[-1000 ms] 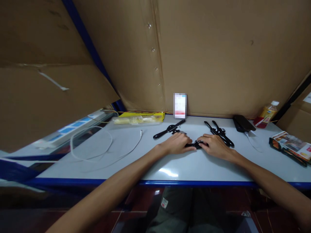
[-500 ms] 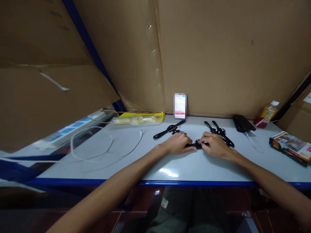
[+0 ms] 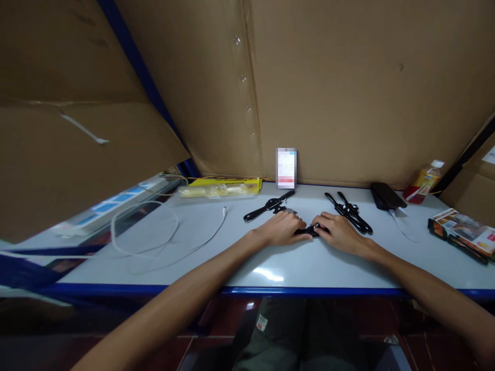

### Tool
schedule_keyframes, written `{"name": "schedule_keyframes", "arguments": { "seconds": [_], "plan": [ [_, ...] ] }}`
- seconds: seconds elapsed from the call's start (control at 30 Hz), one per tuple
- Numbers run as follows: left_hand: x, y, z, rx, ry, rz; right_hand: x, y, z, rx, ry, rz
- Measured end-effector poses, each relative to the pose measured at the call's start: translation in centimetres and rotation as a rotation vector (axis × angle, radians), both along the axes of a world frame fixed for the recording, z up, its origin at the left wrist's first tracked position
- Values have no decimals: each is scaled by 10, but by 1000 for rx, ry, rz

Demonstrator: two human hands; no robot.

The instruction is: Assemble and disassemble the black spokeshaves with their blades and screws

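Observation:
A black spokeshave (image 3: 311, 231) lies low over the white tabletop in front of me, mostly covered by my hands. My left hand (image 3: 283, 229) is closed round its left handle, the thumb along the near side. With bent fingers, my right hand (image 3: 337, 232) grips the tool at its middle and right part; what the fingertips press on there is too small to make out. Just beyond my left hand lies another black spokeshave (image 3: 266, 206), with a loose dark part beside it. To the right of my right hand, two more black spokeshaves (image 3: 350, 211) lie side by side.
A phone (image 3: 286, 169) stands upright against the cardboard wall. Yellow packaging (image 3: 232, 186), a white cable (image 3: 178, 226) and a power strip (image 3: 112, 206) are on the left. A dark phone-like case (image 3: 388, 197), a bottle (image 3: 423, 183) and a printed pack (image 3: 464, 232) are on the right.
My right hand has shifted slightly left, its fingers now further over the middle of the spokeshave. My left hand holds its place.

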State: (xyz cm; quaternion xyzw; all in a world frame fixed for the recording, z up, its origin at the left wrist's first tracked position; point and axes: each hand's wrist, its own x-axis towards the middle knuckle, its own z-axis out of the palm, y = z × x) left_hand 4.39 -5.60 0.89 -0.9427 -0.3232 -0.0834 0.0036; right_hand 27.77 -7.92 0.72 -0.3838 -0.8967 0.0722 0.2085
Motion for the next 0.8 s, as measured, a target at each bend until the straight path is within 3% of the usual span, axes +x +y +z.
{"name": "schedule_keyframes", "arguments": {
  "seconds": [0.8],
  "plan": [
    [1,1,-2,59,6,-32,-5,0,-3,-67,47,-36]
  ]
}}
